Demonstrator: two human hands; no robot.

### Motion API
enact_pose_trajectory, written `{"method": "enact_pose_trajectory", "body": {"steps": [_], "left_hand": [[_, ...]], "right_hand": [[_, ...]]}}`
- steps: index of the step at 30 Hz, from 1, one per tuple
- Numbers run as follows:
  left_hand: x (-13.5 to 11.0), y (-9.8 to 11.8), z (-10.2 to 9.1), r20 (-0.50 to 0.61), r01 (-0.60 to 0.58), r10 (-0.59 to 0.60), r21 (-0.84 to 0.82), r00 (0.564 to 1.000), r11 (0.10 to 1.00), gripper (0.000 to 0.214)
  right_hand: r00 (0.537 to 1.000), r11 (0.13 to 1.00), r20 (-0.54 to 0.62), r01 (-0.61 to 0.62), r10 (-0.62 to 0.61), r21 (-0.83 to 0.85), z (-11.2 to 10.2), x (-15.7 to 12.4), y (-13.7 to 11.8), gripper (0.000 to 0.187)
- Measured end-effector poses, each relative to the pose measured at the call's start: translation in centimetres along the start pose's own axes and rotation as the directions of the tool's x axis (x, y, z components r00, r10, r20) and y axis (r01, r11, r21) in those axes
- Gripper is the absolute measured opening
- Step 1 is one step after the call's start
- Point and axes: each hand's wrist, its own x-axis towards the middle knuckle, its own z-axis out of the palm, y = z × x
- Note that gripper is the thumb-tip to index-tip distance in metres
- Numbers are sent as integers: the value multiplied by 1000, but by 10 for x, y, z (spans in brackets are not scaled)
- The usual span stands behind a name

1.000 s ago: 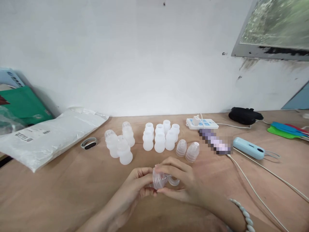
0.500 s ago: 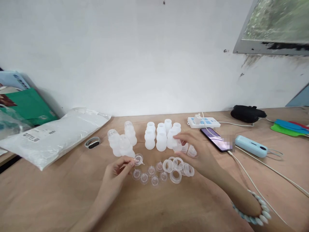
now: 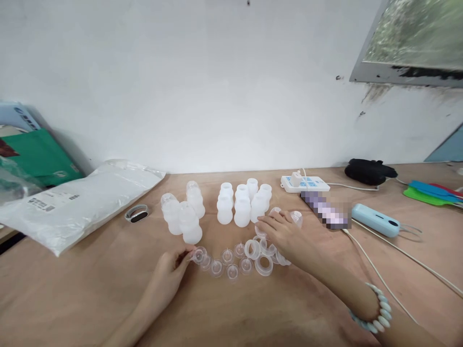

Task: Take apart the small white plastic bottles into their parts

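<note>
My left hand [image 3: 169,269] pinches a small clear nipple [image 3: 199,254] at the left end of a row of several clear nipples [image 3: 227,263] on the wooden table [image 3: 90,289]. My right hand [image 3: 285,235] lies over a cluster of clear screw rings [image 3: 263,255], fingers curled down onto one ring. Behind them stand several open translucent white bottles [image 3: 240,207] and, to the left, three capped bottles [image 3: 183,217]. Two clear dome caps [image 3: 294,218] lie just past my right hand.
A white plastic bag [image 3: 79,200] and a wristband [image 3: 136,213] lie at the left. At the right are a power strip [image 3: 304,183], a phone [image 3: 325,214], a pale blue device [image 3: 376,220], a black object [image 3: 367,171] and cables [image 3: 390,284].
My left hand has lowered its nipple from above the row down to the row's left end. My right hand has dropped from the bottles and dome caps onto the rings.
</note>
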Motion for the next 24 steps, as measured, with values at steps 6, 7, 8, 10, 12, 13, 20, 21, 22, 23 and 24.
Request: {"method": "enact_pose_trajectory", "body": {"steps": [6,7,8,10,12,13,20,21,22,23,24], "left_hand": [[-9,-6,-6,127,10,-1,-65,992,998,25],[-11,-8,-7,133,-5,15,-73,991,997,21],[-12,-10,-9,132,-27,37,-75,991,997,18],[-15,-16,-12,126,-66,75,-72,989,995,13],[-17,-22,-15,129,-76,87,-87,988,993,15],[-17,-24,-16,130,-70,83,-100,988,992,17],[-23,-17,-20,61,-14,36,-334,997,943,27],[-24,-16,-21,46,-11,30,-375,999,927,29],[-24,-16,-23,35,-17,34,-396,999,918,30],[-25,-16,-24,27,-34,49,-390,998,920,31],[-25,-17,-25,31,-58,74,-358,997,932,30]], "right_hand": [[999,999,-33,-37,38,37,0,1,1,28],[999,999,-21,-34,35,28,1,1,1,27],[1000,999,-8,-27,27,20,2,2,2,26],[1000,1000,17,-11,11,9,5,4,3,26],[1000,1000,29,4,-4,4,7,5,4,28],[999,1000,35,11,-11,1,8,6,5,29],[997,999,69,45,-42,-31,11,5,9,28],[996,998,76,48,-45,-39,11,5,9,27],[995,998,82,52,-48,-47,11,6,9,27],[995,997,90,57,-52,-55,11,6,9,26],[994,996,99,62,-56,-60,11,6,9,26]]}}
